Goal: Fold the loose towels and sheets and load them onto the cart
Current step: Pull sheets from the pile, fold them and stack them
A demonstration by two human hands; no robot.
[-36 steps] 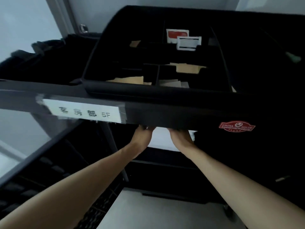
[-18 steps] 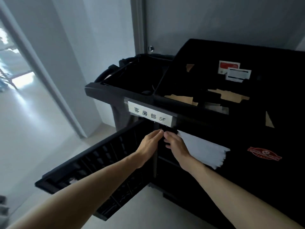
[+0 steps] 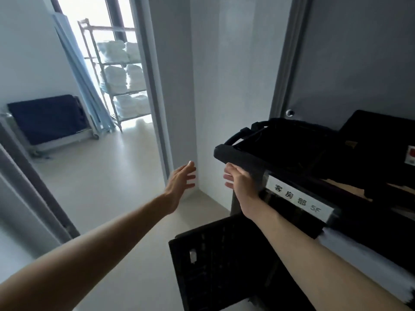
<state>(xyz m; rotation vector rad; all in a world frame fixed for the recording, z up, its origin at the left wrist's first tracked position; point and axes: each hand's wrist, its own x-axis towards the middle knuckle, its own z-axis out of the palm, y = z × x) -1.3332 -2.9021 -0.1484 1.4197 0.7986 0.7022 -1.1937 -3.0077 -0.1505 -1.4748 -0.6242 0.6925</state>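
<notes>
a folded white sheet (image 3: 368, 254) lies on the shelf of the black cart (image 3: 314, 167), just under the top tray and its paper label (image 3: 298, 199), at the lower right of the view. half a second ago both hands were together at that shelf edge beside the sheet; a second ago they were pushed in under the tray. now both are out of the shelf. the right hand (image 3: 239, 181) is at the near corner of the tray, thumb up against the rim and fingers loosely bent beneath it; whether it truly grips the rim or only rests there cannot be told. the left hand (image 3: 180, 184) hangs in the air beside the wall corner, fingers straight and spread, holding nothing. the cart's slatted door (image 3: 224, 263) stands swung open below the right forearm. the view has turned left from the cart toward a doorway, where a wire rack (image 3: 121, 75) stacked with white linen stands by a bright window, with a dark blue trolley (image 3: 47, 118) near it on the floor. judged from this, one piece is loaded and the hands are free; the next load is probably in that far room, well apart from the cart.
</notes>
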